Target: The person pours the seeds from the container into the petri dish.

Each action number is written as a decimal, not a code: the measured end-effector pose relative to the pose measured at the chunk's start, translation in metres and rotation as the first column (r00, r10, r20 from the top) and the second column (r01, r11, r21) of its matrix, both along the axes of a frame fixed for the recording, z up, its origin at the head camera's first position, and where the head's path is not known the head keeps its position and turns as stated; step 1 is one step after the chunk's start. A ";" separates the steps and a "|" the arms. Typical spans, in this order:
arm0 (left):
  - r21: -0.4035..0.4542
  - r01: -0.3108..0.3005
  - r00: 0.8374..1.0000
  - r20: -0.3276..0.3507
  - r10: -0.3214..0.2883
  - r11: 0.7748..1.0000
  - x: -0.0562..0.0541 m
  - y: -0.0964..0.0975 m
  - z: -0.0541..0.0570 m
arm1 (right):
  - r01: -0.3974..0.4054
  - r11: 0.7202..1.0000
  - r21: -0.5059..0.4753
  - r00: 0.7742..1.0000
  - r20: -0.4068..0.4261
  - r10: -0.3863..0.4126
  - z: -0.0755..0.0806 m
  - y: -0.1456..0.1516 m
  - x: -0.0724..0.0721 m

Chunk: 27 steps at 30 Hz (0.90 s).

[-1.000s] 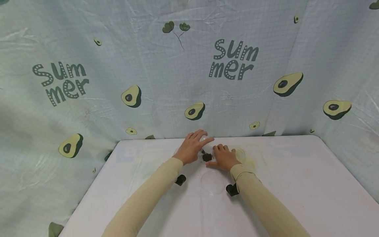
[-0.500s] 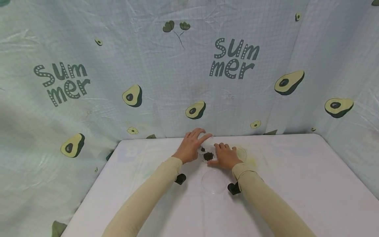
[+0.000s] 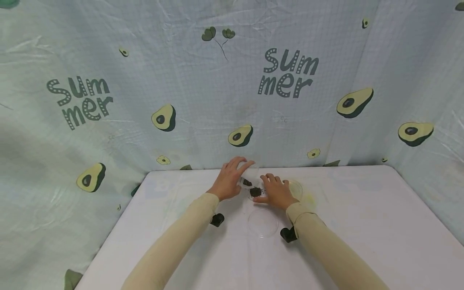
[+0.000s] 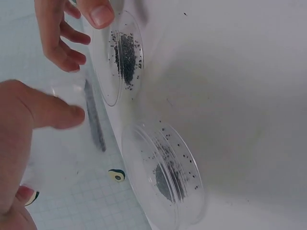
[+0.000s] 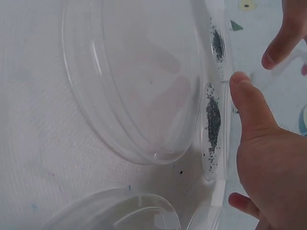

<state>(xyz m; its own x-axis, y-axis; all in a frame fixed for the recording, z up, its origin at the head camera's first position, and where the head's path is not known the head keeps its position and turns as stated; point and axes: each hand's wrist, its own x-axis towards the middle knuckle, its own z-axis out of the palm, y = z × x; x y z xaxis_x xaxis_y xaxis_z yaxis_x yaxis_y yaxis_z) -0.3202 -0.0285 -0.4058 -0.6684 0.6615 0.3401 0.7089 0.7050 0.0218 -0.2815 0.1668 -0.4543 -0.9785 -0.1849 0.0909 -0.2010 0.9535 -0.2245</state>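
Observation:
My left hand (image 3: 227, 181) grips a clear see-through container (image 4: 72, 91), raised and tilted, with a strip of dark grains (image 4: 96, 117) inside; its exact kind is unclear. My right hand (image 3: 276, 191) holds the rim of a clear petri dish (image 4: 103, 72) on the table, thumb and fingers around its side. Dark grains (image 3: 255, 192) lie in a heap in that dish. Below my left hand, in the left wrist view, stands another petri dish (image 4: 136, 184) with dark grains; the hand hides it in the head view.
A clear dish (image 3: 262, 223) sits on the white table (image 3: 261, 266) in front of the hands. Another clear round dish (image 3: 296, 188) lies beyond my right wrist. A few loose grains dot the tabletop. A printed curtain (image 3: 203, 92) hangs behind the table's back edge.
My left hand has drawn slightly left with the clear container, and more of the dark grains in it shows. The right hand has stayed at its dish.

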 end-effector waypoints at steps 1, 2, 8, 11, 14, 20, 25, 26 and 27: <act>0.014 0.006 1.000 0.008 -0.006 1.000 0.000 -0.001 0.000 | -0.002 1.000 -0.002 1.000 -0.008 0.002 0.000 0.000 0.000; 0.027 0.010 1.000 0.015 -0.010 1.000 0.000 -0.003 0.000 | -0.004 1.000 -0.004 1.000 -0.017 0.004 0.000 0.000 0.001; 0.065 -0.014 0.999 0.050 0.011 0.998 0.002 -0.013 0.001 | -0.010 1.000 -0.012 0.999 -0.043 0.009 -0.001 0.001 0.003; 0.090 -0.035 0.996 0.087 0.028 0.995 0.004 -0.017 0.001 | -0.009 1.000 -0.027 0.999 -0.050 0.008 -0.001 0.002 0.005; 0.111 -0.045 0.993 0.115 0.032 0.993 0.006 -0.021 0.002 | -0.011 0.999 -0.044 0.999 -0.051 0.008 0.000 0.003 0.007; 0.156 -0.022 0.989 0.145 0.000 0.988 0.008 -0.028 0.002 | -0.019 0.998 -0.058 0.998 -0.055 0.016 0.003 0.003 0.012; 0.191 -0.029 0.985 0.171 -0.004 0.981 0.009 -0.033 0.001 | -0.015 0.998 -0.061 0.999 -0.037 0.013 0.004 0.002 0.016; 0.192 -0.033 0.985 0.172 -0.001 0.981 0.009 -0.034 0.001 | -0.013 0.998 -0.062 0.999 -0.034 0.010 0.004 0.001 0.017; 0.191 -0.039 0.984 0.176 0.005 0.981 0.009 -0.035 0.000 | -0.009 0.998 -0.062 0.999 -0.034 0.007 0.004 0.001 0.017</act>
<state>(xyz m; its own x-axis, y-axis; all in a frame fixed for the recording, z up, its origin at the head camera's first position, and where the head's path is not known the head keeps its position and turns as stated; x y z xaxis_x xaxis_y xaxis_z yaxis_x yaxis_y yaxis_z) -0.3112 -0.0632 -0.4053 -0.7422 0.5792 0.3372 0.6665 0.6908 0.2804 -0.2646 0.1680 -0.4505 -0.9732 -0.1861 0.1354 -0.2175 0.9362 -0.2761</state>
